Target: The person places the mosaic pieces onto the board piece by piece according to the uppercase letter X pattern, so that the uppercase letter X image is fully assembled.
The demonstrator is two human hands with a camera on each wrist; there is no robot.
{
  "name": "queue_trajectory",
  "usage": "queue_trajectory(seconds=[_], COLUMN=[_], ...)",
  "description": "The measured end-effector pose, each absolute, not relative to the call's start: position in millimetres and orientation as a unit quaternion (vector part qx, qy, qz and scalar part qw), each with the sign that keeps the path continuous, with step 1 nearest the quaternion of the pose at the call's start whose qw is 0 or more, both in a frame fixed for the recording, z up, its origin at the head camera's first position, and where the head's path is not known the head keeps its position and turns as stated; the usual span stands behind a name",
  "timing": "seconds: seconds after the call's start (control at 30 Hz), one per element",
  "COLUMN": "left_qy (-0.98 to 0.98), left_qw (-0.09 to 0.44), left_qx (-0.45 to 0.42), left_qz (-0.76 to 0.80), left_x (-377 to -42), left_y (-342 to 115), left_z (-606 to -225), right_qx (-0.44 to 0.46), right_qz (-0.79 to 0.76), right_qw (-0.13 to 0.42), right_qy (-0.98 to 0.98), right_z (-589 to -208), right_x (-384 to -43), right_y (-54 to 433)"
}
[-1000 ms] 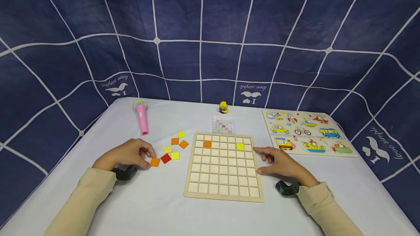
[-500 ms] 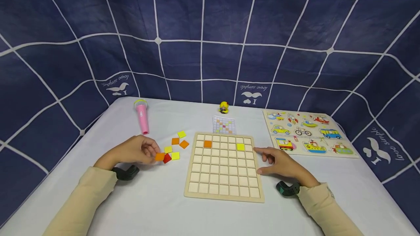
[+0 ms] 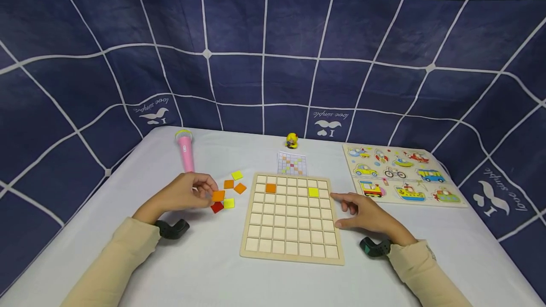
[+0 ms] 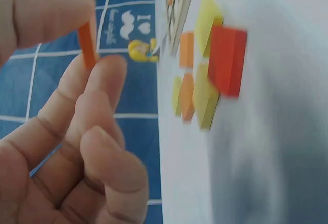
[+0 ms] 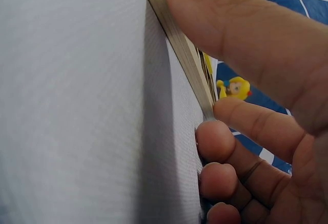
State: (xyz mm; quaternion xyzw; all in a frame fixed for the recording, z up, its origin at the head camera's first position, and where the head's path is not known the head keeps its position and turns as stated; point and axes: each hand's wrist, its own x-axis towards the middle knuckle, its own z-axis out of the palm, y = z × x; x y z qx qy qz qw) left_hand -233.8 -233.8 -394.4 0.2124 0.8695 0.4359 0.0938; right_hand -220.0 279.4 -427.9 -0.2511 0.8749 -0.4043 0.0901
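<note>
My left hand (image 3: 181, 192) pinches an orange square tile (image 3: 218, 196) between thumb and fingertips, lifted above the loose tiles. In the left wrist view that orange tile (image 4: 87, 26) stands edge-on between thumb and fingers. Below it on the cloth lie a red tile (image 3: 217, 207) and a yellow tile (image 3: 229, 203). The wooden grid board (image 3: 292, 258) lies mid-table, with one orange tile (image 3: 270, 188) and one yellow tile (image 3: 313, 192) in its cells. My right hand (image 3: 362, 212) touches the board's right edge with the tips of a fairly straight thumb and index finger.
Two more orange tiles and a yellow tile (image 3: 237, 175) lie left of the board. Behind the board are a printed pattern card (image 3: 292, 163) and a small yellow-haired figurine (image 3: 292, 140). A pink microphone (image 3: 186, 153) lies back left, a vehicle puzzle board (image 3: 401, 174) back right.
My left hand has picked the orange tile up off the cloth and carried it up and to the right, over the other tiles. My right hand stays at the board's edge.
</note>
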Motion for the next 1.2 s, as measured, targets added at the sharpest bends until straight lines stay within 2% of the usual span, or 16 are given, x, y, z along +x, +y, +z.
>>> queue_trajectory(seconds=[0.3,1.2], left_qy=[0.871,0.876], left_qw=[0.040,-0.010], left_qx=[0.231,0.295], left_qz=[0.432,0.381], left_x=[-233,-244], left_y=[-211,-144], left_z=[-397,-395], right_qx=[-0.248,-0.250], right_qz=[-0.402,-0.400], right_qw=[0.093,0.090], right_qy=[0.877,0.877], right_z=[-427,-426], right_x=[-219,-219], right_y=[278,278])
